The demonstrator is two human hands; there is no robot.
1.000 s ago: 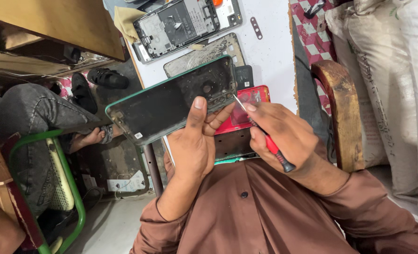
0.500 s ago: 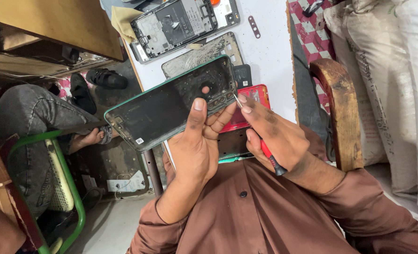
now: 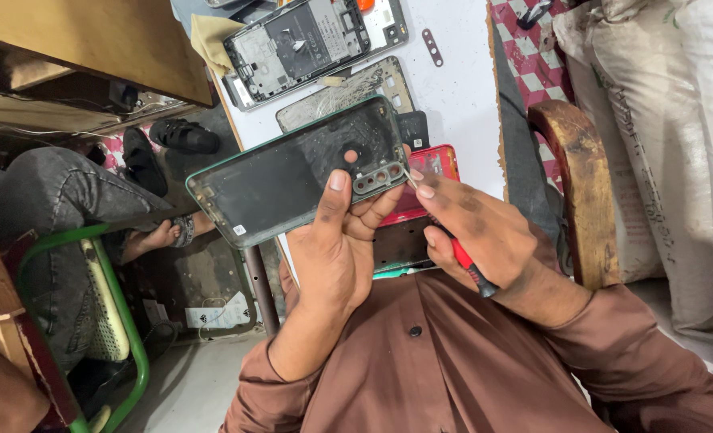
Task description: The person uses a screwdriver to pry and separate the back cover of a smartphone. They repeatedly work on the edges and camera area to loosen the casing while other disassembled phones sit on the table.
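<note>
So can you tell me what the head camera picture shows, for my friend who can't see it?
A person's left hand holds up a phone back cover, inner side showing, while the right hand pokes a red-handled screwdriver at its camera ring. Behind them, a white table holds an opened phone and a red phone.

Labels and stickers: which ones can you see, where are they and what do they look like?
Sticker: small white square, near the lower left corner of the dark back cover held in the left hand.
Paper: white crumpled sheet with small dark marks, on the floor under the table.
Sack: tall pale bag at far right, faint red print near its edge.
No lit screens.
</note>
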